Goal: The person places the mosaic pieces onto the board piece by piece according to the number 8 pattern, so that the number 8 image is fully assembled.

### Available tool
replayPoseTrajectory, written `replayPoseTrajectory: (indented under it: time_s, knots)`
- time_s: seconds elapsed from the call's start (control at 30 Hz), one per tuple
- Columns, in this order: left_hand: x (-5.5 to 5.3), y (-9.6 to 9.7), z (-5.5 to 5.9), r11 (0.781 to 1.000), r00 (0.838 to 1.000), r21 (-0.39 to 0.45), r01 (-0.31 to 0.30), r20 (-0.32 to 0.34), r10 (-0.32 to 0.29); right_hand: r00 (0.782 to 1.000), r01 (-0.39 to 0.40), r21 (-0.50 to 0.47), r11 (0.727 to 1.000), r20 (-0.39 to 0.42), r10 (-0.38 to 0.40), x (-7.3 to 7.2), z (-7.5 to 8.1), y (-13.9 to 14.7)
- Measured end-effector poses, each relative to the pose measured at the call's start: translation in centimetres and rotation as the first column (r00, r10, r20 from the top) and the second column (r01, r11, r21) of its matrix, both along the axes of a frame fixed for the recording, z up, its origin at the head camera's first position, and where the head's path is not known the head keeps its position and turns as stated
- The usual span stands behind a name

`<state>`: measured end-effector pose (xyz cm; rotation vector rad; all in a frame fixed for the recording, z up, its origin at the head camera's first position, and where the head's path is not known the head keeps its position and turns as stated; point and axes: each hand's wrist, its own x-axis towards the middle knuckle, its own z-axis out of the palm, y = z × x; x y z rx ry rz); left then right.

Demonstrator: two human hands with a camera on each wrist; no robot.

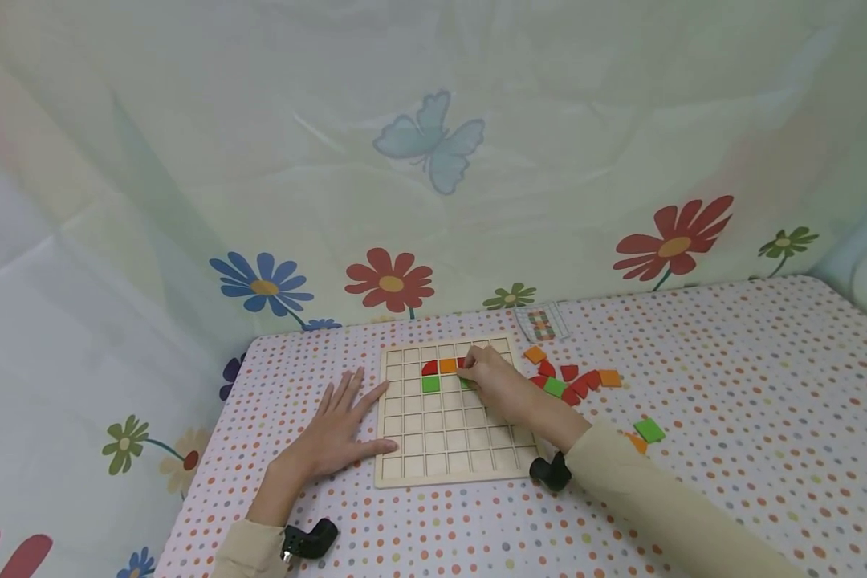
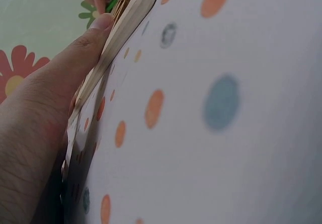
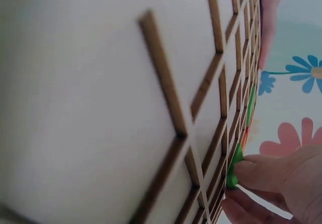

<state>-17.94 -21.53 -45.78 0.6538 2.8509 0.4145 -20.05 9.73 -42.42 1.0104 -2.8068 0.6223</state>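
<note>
While the left hand (image 1: 335,433) lies spread with its thumb on the edge of the grid board (image 1: 435,442), the right hand (image 1: 502,387) pinches a green tile (image 3: 232,179) at the board. Just left of that hand sits 1 orange tile (image 1: 448,366).

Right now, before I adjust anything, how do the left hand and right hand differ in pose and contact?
The left hand has its fingers spread, while the right hand has its fingers bent in a pinch.
The left hand holds no tile; the right hand pinches a green tile.
The left hand's thumb touches the board's left edge; the right hand works over its grid.
Both are bare and come from beige sleeves.
</note>
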Motion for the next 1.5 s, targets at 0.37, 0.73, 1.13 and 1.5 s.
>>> replayPoseTrajectory:
  time_s: [0.37, 0.73, 1.13, 1.5]
  knots:
    - [0.5, -0.4, -0.3, 1.0, 1.0, 0.013, -0.009, 0.001, 0.009, 0.991, 0.027, -0.075, 0.997, 0.136, -0.017, 1.8, 0.9, 0.3]
    - [0.5, -0.6, -0.1, 1.0, 1.0, 0.008, -0.01, 0.002, 0.01, 0.98, 0.169, -0.188, 0.968, 0.139, -0.144, 2.9, 2.9, 8.7]
    - [0.1, -0.6, 0.0, 1.0, 1.0, 0.005, -0.002, -0.02, 0.002, 0.891, 0.406, -0.129, 0.905, 0.274, -0.361, 2.2, 0.7, 15.8]
    - [0.1, 0.0, 0.1, 1.0, 0.999, 0.018, 0.008, -0.032, -0.007, 0.876, 0.431, -0.071, 0.9, 0.273, -0.398, 1.9, 0.2, 16.1]
